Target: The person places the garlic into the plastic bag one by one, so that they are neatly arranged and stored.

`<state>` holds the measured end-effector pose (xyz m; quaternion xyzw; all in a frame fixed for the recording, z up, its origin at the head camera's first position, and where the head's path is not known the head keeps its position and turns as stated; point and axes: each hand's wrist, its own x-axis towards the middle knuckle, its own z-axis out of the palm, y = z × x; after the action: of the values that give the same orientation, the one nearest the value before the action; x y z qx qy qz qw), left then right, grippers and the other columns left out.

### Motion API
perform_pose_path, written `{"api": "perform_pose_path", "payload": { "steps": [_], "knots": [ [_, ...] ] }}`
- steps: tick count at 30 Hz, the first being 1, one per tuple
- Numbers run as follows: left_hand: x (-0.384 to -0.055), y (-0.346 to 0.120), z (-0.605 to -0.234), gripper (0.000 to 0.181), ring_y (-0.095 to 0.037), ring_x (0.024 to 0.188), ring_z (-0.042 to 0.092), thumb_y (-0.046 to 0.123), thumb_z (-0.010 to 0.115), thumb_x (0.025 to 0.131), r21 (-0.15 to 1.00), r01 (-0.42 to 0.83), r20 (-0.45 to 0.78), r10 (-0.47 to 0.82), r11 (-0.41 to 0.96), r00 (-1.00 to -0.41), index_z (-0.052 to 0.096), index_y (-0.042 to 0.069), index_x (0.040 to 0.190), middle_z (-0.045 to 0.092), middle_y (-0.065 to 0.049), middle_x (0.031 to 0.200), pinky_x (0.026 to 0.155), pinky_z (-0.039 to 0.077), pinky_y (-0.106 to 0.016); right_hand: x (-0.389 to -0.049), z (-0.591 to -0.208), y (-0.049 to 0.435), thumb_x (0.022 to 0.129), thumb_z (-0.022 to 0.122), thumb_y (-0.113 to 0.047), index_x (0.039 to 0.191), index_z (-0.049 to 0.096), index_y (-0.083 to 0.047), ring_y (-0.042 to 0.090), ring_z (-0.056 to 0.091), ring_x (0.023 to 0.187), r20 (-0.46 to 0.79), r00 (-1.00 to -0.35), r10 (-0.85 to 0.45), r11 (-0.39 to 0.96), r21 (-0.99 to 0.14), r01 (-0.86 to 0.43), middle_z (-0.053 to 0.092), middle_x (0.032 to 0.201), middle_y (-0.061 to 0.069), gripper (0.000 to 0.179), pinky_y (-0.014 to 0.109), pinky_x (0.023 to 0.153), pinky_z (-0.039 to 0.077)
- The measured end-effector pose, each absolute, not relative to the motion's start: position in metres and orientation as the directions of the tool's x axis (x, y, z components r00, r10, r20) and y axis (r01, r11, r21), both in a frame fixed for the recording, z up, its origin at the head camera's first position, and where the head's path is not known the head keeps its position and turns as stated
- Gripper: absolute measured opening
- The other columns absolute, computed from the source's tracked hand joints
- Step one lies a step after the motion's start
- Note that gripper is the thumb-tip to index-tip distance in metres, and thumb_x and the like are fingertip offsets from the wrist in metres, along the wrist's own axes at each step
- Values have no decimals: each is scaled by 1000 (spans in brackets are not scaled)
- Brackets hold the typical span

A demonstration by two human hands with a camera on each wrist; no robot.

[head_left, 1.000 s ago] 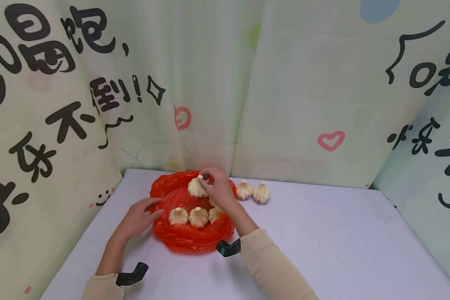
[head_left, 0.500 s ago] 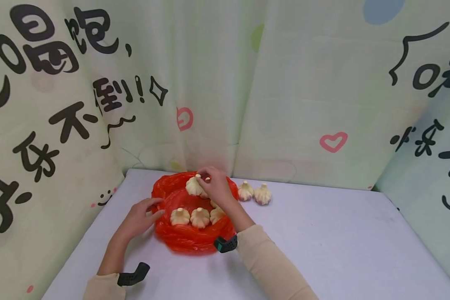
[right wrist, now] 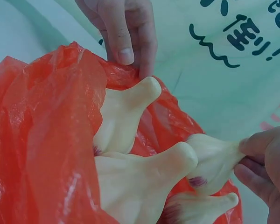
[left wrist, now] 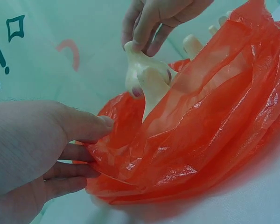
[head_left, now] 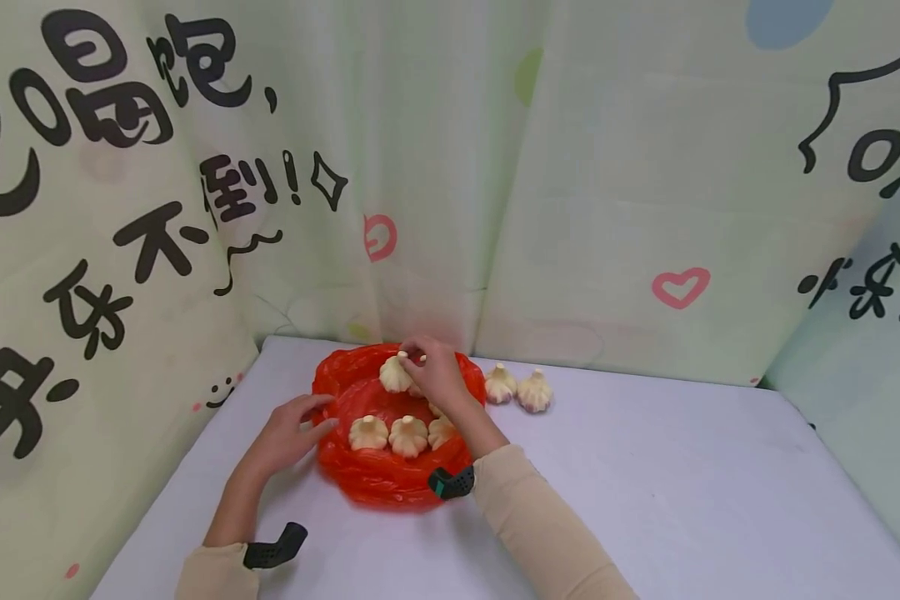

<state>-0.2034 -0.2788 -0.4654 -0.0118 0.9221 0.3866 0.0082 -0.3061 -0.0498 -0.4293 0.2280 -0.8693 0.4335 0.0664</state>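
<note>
A red plastic bag [head_left: 378, 479] stands with its mouth wide, several garlic bulbs inside, among them a pale bulb [head_left: 408, 436] at the front. My left hand [head_left: 288, 429] holds the bag's left rim between thumb and fingers; the left wrist view shows the thumb [left wrist: 95, 127] over the plastic. At the bag's far side, my right hand [head_left: 441, 379] pinches a garlic bulb [right wrist: 212, 161] by its stem between thumb and fingertips. In the head view that bulb sits at the back of the bag's mouth. My right forearm hides part of the bag's right side.
Two more garlic bulbs, one left [head_left: 500, 383] and one right [head_left: 535, 393], stand on the white table [head_left: 645, 492] just right of the bag. Behind the table hangs a pale printed curtain [head_left: 592, 208]. Black wrist cameras [head_left: 277, 546] are strapped to both wrists.
The head view has shifted slightly, so everything sits further right in it. Both hands keep their hold, and the pinched bulb stays nearly still over the bag's back part.
</note>
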Motion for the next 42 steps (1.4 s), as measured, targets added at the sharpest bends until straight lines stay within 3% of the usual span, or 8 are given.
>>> {"api": "perform_pose_path", "payload": {
  "steps": [18,42],
  "knots": [
    [-205,-281,-468,48,-37,124,52,25,64,92,723,-33,-23,-23,690,-999,53,12,136,53,-16,137,88,57,-44,-316,-440,-60,91,66,-16,111,69,-11,19,59,94,241,-910,-339,514,-762,-393,68,110,2,20,31,86,58],
    [-205,-282,-464,48,-37,124,51,23,65,92,722,-63,-36,-53,689,-998,53,12,137,53,-16,138,87,58,-44,-325,-448,-71,90,67,-11,109,69,-6,22,61,96,229,-883,-409,542,-718,-437,70,105,8,19,35,91,56]
  ]
}}
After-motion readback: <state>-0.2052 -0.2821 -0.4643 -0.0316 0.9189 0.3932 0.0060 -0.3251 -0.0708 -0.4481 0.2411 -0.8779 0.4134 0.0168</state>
